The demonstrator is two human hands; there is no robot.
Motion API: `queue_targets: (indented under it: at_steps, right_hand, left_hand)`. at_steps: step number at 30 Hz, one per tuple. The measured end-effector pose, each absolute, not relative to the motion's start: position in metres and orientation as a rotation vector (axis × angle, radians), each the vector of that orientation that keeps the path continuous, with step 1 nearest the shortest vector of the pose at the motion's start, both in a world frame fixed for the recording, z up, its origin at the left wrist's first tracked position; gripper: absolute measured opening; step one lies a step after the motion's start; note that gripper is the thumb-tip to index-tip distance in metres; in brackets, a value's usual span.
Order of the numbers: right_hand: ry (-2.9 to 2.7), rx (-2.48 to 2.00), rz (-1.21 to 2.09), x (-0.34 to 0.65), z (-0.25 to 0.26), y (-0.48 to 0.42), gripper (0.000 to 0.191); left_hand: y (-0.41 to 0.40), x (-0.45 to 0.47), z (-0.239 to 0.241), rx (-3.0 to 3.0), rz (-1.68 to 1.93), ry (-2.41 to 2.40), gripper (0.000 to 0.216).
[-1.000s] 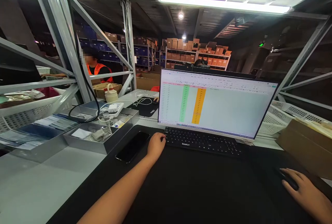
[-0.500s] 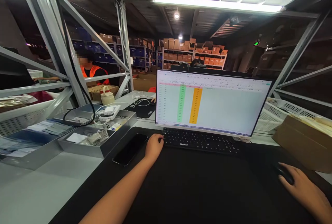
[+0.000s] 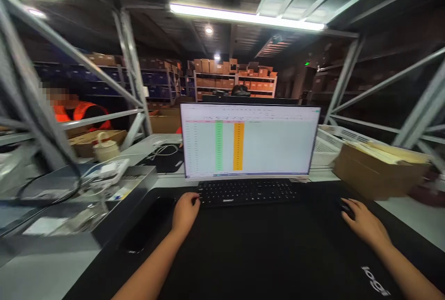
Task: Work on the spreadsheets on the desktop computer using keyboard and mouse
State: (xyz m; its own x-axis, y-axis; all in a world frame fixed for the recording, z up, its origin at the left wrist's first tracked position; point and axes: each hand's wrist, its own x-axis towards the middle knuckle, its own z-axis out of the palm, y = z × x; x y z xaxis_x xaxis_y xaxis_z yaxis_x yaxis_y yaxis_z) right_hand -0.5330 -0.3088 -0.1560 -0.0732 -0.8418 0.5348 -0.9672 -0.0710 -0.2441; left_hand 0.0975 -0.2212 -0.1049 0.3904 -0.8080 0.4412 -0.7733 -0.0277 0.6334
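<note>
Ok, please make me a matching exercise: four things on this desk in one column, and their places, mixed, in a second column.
Things:
1. left hand
2. right hand
3. phone
4. box

Places:
A. lying flat, left of the left hand
B. at the left end of the keyboard
C. right of the monitor
D. on the mouse

Pairs: 1-B, 2-D, 3-A, 4-C.

Keyboard (image 3: pixel 247 192) before monitor (image 3: pixel 248 141), on mat (image 3: pixel 264 253)
</note>
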Motion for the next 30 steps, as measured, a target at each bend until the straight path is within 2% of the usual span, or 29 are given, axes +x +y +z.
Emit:
queue_targets:
  at_steps: [5, 10, 30]
  right_hand:
    - [-2.174, 1.854, 0.726, -0.509, -0.127, -0.287, 0.054]
    - [-2.207, 1.813, 0.716, -0.509, -0.124, -0.282, 0.042]
    - [-2.22, 1.865, 0.696, -0.508, -0.119, -0.277, 0.039]
  left_hand:
    - [-0.23, 0.108, -0.11, 1.818, -0.066, -1.406, 0.034]
    - [-0.237, 0.116, -0.114, 1.869, -0.075, -1.476, 0.044]
    - [-0.238, 0.116, -0.111, 1.949, -0.111, -1.439, 0.041]
